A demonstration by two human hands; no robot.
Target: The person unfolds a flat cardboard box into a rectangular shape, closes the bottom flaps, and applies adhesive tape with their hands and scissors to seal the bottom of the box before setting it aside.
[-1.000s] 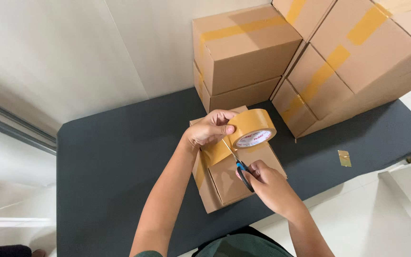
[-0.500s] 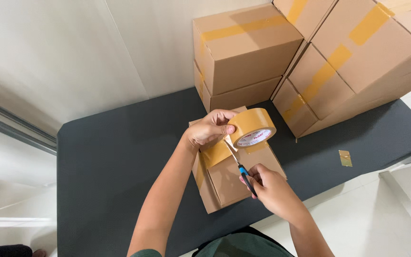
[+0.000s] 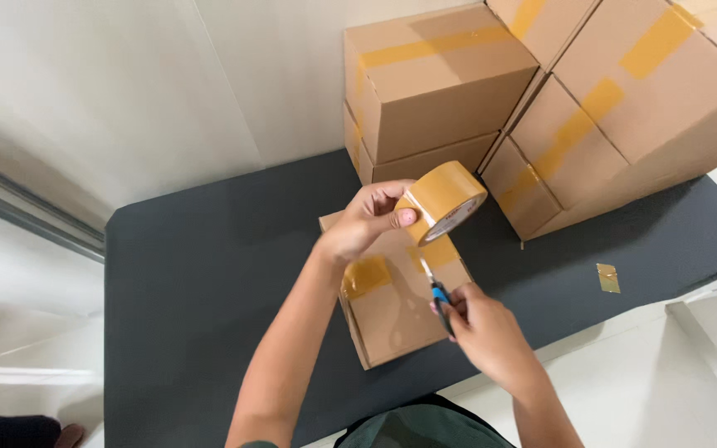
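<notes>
On the dark table (image 3: 192, 274), stacked taped boxes (image 3: 541, 99) are standing at the back, and a smaller box (image 3: 392, 307) is lying flat just below the hands. Above it, the left hand (image 3: 367, 220) is gripping a tape roll (image 3: 444, 199), lifted clear of the box. The right hand (image 3: 483, 328) is clenching blue-handled scissors (image 3: 436, 290), blades pointing up toward the roll. A tape scrap (image 3: 608, 278) is lying apart on the right.

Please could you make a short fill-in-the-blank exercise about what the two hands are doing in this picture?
1. The left hand holds up a roll of ____ tape.
2. The right hand holds scissors with ____ handles.
3. The small box under the hands lies on a dark ____ table.

Missing words: brown; blue; grey
</notes>
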